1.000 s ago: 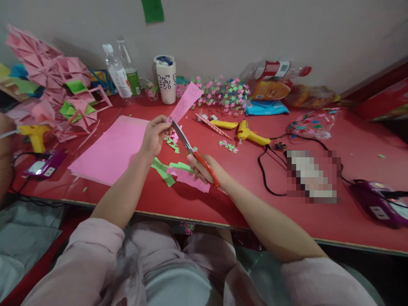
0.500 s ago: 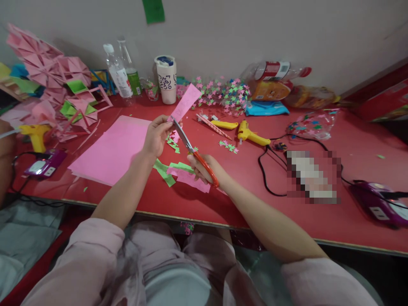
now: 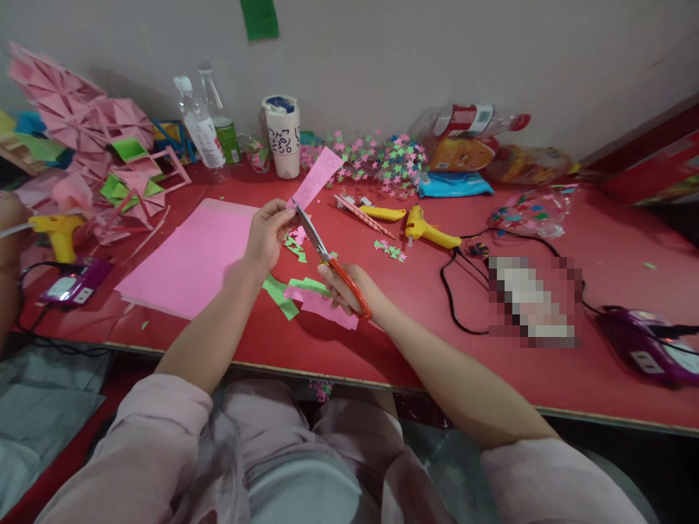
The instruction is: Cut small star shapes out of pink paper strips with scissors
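Between the fingers of my left hand (image 3: 269, 234) is a strip of pink paper (image 3: 317, 178) with star outlines drawn on it, tilted up to the right. My right hand (image 3: 349, 287) grips the scissors (image 3: 349, 284) by their orange handles. Their metal blades reach up to the lower end of the strip, close to my left fingertips. Below my hands lie green paper scraps (image 3: 281, 297) and a pink paper scrap (image 3: 322, 308). Small green cut pieces (image 3: 295, 246) lie just under my left fingers. Small cut stars (image 3: 389, 249) rest to the right.
Pink sheets (image 3: 186, 255) are stacked at left. A yellow glue gun (image 3: 429, 229), a yellow cutter (image 3: 385, 212) and striped straws (image 3: 365, 217) lie right of centre. Bottles (image 3: 201, 131), a tumbler (image 3: 282, 138) and many paper stars (image 3: 376, 164) line the wall. Purple power strips (image 3: 652, 346) sit at both sides.
The pink strip has turned slightly, so its drawn stars show more clearly. Both hands stay almost in place, with the blades still at the strip's lower end. The whole view has shifted slightly.
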Action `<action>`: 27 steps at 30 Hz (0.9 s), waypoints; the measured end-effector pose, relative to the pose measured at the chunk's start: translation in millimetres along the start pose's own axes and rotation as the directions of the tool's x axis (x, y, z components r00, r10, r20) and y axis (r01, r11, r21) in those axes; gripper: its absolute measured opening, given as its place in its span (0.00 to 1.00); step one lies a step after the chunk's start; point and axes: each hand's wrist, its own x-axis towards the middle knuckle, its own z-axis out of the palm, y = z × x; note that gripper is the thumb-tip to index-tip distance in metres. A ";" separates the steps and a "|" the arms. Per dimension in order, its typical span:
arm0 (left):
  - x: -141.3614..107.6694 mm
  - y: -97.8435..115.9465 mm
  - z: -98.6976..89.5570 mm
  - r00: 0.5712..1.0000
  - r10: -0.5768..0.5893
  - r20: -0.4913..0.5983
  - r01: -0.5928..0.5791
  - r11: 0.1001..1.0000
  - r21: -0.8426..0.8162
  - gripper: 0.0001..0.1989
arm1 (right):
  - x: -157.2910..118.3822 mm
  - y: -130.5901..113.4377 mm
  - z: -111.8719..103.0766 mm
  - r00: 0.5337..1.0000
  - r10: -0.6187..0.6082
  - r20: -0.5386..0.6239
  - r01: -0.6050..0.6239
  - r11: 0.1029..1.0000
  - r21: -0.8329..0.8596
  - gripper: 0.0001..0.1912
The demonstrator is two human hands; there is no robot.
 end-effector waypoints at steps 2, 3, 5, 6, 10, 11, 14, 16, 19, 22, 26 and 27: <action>1.0 -0.2 -0.6 1.000 0.001 -0.008 -0.001 1.000 0.016 0.04 | 1.1 2.3 -0.7 1.000 -0.020 0.003 0.020 1.000 0.021 0.22; 1.7 -0.2 -1.3 1.000 0.006 -0.013 -0.005 1.000 0.023 0.05 | 1.4 3.1 -1.5 0.999 -0.043 0.005 0.043 0.998 0.036 0.22; 3.6 0.0 -3.6 0.999 0.014 -0.035 -0.013 0.999 0.034 0.05 | 1.8 3.7 -3.9 0.994 -0.106 -0.007 0.106 0.992 0.066 0.21; 4.5 0.1 -5.0 0.998 0.014 -0.053 -0.012 0.999 0.037 0.06 | 1.9 3.4 -5.5 0.990 -0.140 -0.029 0.142 0.987 0.076 0.21; 6.0 0.4 -10.4 0.998 -0.053 -0.034 0.055 0.997 0.054 0.07 | 3.5 0.5 -14.0 0.950 -0.224 -0.218 0.254 0.959 0.122 0.19; 5.5 0.6 -11.0 0.995 -0.096 0.005 0.095 0.993 0.077 0.07 | 4.5 0.0 -16.6 0.928 -0.246 -0.281 0.294 0.945 0.142 0.20; 1.7 2.4 -9.7 0.956 -0.255 0.148 0.222 0.952 0.210 0.06 | 9.0 0.5 -24.1 0.866 -0.287 -0.409 0.402 0.887 0.228 0.20; -2.4 4.6 -6.9 0.879 -0.385 0.280 0.275 0.892 0.360 0.06 | 12.2 2.2 -27.3 0.875 -0.269 -0.402 0.399 0.872 0.284 0.21; -10.1 7.1 -2.1 0.676 -0.574 0.462 0.217 0.754 0.619 0.09 | 15.0 5.0 -26.8 0.912 -0.209 -0.352 0.331 0.883 0.332 0.21; -16.2 6.2 0.9 0.630 -0.637 0.444 0.111 0.639 0.761 0.11 | 15.1 6.0 -21.5 0.940 -0.169 -0.295 0.262 0.914 0.310 0.21; -17.3 4.5 2.2 0.675 -0.617 0.405 0.009 0.557 0.831 0.08 | 13.6 4.6 -15.2 0.959 -0.122 -0.256 0.180 0.959 0.218 0.20; -16.6 5.1 2.4 0.691 -0.588 0.421 -0.035 0.554 0.832 0.07 | 13.2 4.3 -14.5 0.961 -0.116 -0.252 0.167 0.967 0.191 0.20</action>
